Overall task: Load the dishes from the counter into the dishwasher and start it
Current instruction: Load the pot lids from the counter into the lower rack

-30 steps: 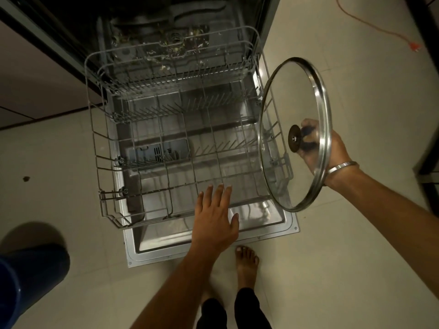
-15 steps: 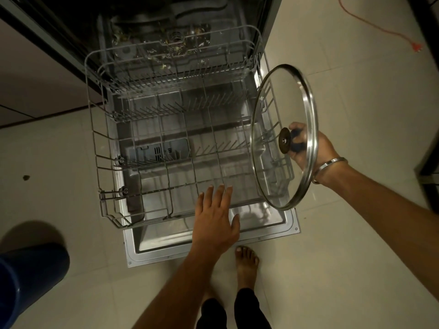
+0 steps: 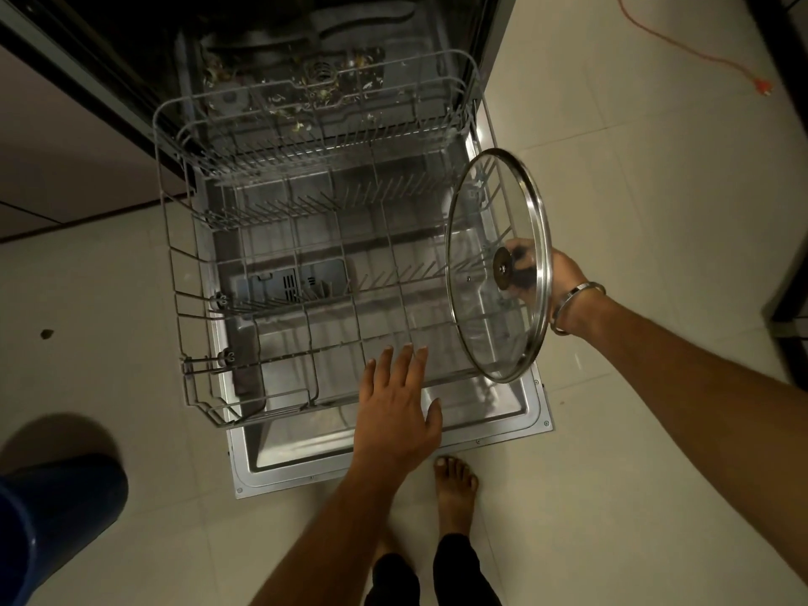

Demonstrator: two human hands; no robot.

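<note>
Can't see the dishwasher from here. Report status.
Right hand grips glass lid by its knob, on edge over lower rack. Left hand open at rack front. Rack empty.

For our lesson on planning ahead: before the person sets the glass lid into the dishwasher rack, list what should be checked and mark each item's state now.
1. Lower rack pulled out over the open door: ok.
2. Rack free of other dishes: ok.
3. Right hand grips the knob of the glass lid: ok.
4. Lid held on edge, above the rack's right side: ok.
5. Left hand open by the front rail, out of the lid's way: ok.
6. Tines spaced to fit the lid: cannot tell.
</note>
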